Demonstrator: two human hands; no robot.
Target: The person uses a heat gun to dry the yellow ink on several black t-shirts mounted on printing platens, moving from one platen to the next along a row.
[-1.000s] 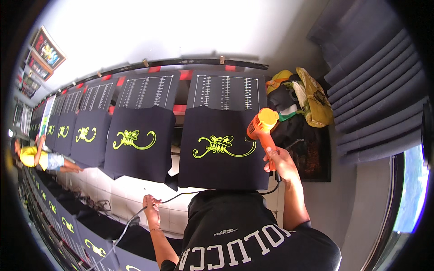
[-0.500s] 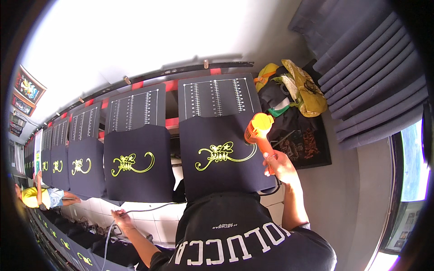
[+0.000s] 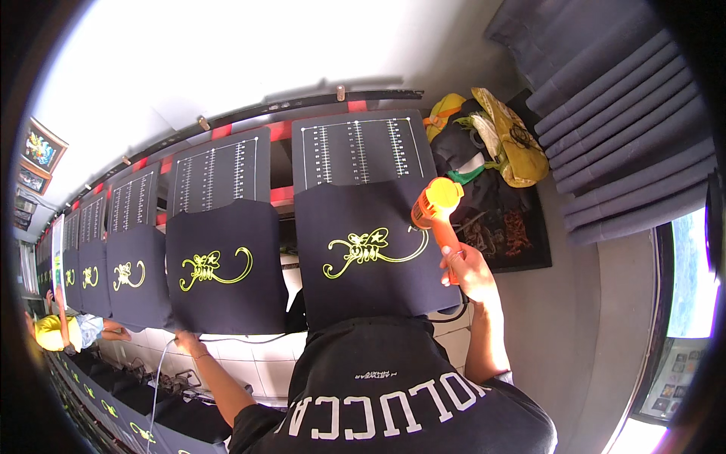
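Head view: print shop, long row of platens [image 3: 355,151] under white wall, dark shirts with yellow-green scorpion prints. Right hand [image 3: 467,268] clamped on orange heat gun [image 3: 437,208], nozzle over nearest shirt [image 3: 370,253]. Left hand [image 3: 187,344] at lower edge of next shirt [image 3: 223,268], fingers closed on white cord [image 3: 159,378]. Bags [image 3: 491,144] piled right.

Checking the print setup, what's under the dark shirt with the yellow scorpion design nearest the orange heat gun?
A dark platen with white ruler markings shows above the shirt; its lower part is covered.
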